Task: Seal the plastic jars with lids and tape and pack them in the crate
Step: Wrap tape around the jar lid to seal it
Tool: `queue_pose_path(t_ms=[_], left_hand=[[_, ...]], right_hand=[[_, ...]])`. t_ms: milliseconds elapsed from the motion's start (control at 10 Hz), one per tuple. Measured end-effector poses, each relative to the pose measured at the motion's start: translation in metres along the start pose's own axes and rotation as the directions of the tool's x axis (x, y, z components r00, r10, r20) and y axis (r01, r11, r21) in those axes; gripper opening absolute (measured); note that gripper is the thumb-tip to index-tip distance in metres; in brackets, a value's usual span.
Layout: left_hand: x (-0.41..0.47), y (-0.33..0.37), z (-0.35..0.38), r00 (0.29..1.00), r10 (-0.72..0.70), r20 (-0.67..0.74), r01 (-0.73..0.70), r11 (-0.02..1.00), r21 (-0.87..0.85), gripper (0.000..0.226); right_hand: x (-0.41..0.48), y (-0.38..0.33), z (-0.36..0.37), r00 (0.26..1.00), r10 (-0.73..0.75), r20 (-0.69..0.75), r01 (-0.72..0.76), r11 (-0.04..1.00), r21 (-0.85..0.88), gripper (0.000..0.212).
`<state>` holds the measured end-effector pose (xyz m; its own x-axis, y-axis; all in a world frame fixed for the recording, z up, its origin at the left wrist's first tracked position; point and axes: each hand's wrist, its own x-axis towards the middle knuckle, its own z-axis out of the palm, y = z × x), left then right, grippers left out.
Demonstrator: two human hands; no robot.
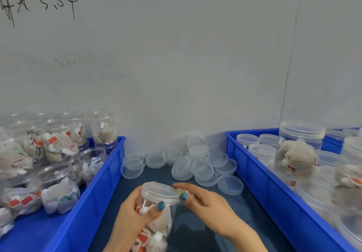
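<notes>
Centrally, left fingers (pixel 157 207) wrap the jar (pixel 156 225); right fingers (pixel 184 196) pinch tape (pixel 180 190) at the lid (pixel 157 192) edge.

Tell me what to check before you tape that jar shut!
1. Lid on the jar: ok, it covers the mouth.
2. Lid fully tight: cannot tell.
3. Left grip holds the jar: ok, fingers wrap it.
4. Right grip pinches the lid's edge: ok.
5. Tape ready: cannot tell; only a small pale scrap shows by the right fingertips.
6. Room in the right crate: cannot tell, much of it is out of view.
</notes>
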<state>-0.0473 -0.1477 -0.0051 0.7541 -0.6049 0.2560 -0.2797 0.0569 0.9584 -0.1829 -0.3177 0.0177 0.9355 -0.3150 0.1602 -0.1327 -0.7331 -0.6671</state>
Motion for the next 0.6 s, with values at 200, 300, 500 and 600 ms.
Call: queue_pose_path(t_ms=[200,300,500,600], left_hand=[[0.008,0.004,0.003,0.997,-0.069,0.046,0.062,0.988,0.142,0.061],[0.008,0.012,0.002,0.953,-0.223,0.207,0.174,0.958,0.23,0.088],[-0.022,0.016,-0.01,0.963,-0.166,0.21,0.116,0.966,0.231,0.039],[-0.028,0.015,-0.004,0.975,-0.145,0.169,0.137,0.989,0.061,0.082]], right_hand=[[-0.001,0.001,-0.002,1.0,0.025,0.014,-0.025,0.999,-0.03,0.046],[0.002,-0.001,0.001,0.999,-0.027,0.032,0.025,0.998,0.061,0.056],[0.0,0.004,0.001,0.979,-0.12,0.166,0.094,0.983,0.16,0.054],[-0.001,0.003,0.004,0.981,-0.14,0.131,0.117,0.979,0.165,0.046]])
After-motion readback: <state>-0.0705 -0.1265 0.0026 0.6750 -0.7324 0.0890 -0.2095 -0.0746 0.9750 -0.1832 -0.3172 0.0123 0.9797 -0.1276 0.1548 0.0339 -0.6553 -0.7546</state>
